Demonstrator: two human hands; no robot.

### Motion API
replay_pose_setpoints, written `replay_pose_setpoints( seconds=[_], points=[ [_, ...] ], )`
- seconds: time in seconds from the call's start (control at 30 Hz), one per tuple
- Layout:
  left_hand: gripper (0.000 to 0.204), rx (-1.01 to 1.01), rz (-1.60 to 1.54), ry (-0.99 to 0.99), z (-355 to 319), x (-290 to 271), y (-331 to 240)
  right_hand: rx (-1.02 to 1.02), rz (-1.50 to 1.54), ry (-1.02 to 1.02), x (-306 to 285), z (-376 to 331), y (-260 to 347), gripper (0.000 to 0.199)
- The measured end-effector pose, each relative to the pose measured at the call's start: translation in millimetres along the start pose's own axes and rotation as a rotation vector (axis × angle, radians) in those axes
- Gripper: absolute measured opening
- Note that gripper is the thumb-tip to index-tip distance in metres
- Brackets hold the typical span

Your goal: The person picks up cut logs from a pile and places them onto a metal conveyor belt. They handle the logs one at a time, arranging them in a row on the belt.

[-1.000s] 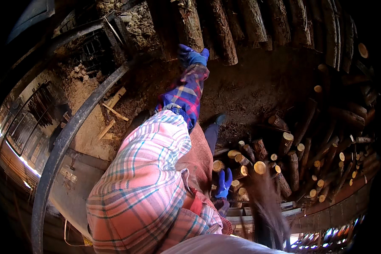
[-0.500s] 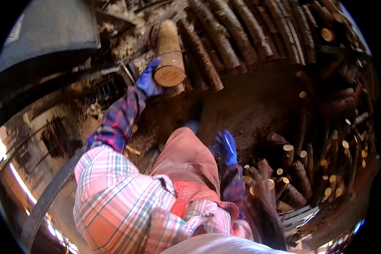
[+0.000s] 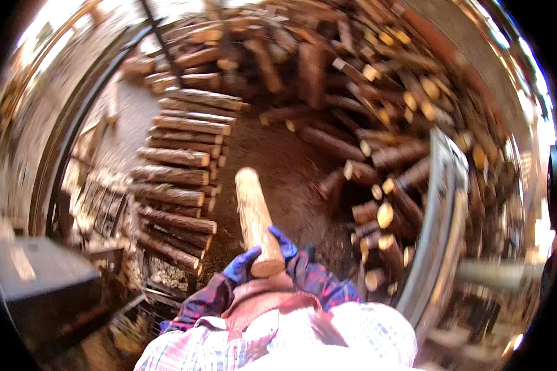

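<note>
A pale, peeled log point(image 3: 254, 213) points away from my body, its near cut end close to my waist. My left hand point(image 3: 241, 266), in a blue glove, grips it on the left side near that end. On the opposite side my right hand point(image 3: 283, 243), gloved in blue too, is wrapped against the log. Parts of both hands' fingers are hidden by the wood. The log is held off the dirt floor point(image 3: 278, 179).
A stack of barked logs point(image 3: 173, 176) lies in rows on the left. Loose logs point(image 3: 384, 157) are heaped on the right and far side, beside a grey metal rail point(image 3: 436, 216). A dark box-shaped machine point(image 3: 43, 284) stands at the near left.
I have turned to the right, away from the machine and the stacked logs. The log has come in front of my waist, and my right hand has joined my left on it.
</note>
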State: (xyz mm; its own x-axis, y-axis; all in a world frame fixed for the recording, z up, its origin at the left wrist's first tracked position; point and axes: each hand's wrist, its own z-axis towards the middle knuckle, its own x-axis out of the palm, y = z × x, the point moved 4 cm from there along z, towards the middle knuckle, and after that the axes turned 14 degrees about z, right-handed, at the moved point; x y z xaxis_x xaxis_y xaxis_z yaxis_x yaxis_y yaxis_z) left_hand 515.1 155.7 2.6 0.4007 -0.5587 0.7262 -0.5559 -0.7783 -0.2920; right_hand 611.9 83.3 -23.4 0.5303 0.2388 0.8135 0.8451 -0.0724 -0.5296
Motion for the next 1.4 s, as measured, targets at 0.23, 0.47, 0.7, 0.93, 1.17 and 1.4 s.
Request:
replay_pose_setpoints(
  seconds=[0.23,0.47,0.7,0.93,1.17,1.4],
  points=[
    [0.037,0.145,1.410,-0.059,117,194,-9,-0.702,-0.289,0.176,90,-234,82,0.052],
    [0.066,0.362,1.043,-0.245,196,199,-31,-1.564,-0.742,-0.069,226,-456,146,0.059],
    [0.065,0.187,1.104,-0.385,198,207,-19,-1.968,-1.417,-0.550,328,-681,265,0.075],
    [0.072,0.167,1.221,-0.433,200,181,-11,-1.531,-1.723,-1.711,243,-695,340,0.103],
    [0.084,0.196,1.186,-0.790,152,63,-17,-1.442,-2.042,-1.629,222,-713,300,0.073],
    [0.041,0.009,0.373,-0.956,70,-101,31,-1.753,-2.001,-2.232,282,-603,249,0.052]
  ],
)
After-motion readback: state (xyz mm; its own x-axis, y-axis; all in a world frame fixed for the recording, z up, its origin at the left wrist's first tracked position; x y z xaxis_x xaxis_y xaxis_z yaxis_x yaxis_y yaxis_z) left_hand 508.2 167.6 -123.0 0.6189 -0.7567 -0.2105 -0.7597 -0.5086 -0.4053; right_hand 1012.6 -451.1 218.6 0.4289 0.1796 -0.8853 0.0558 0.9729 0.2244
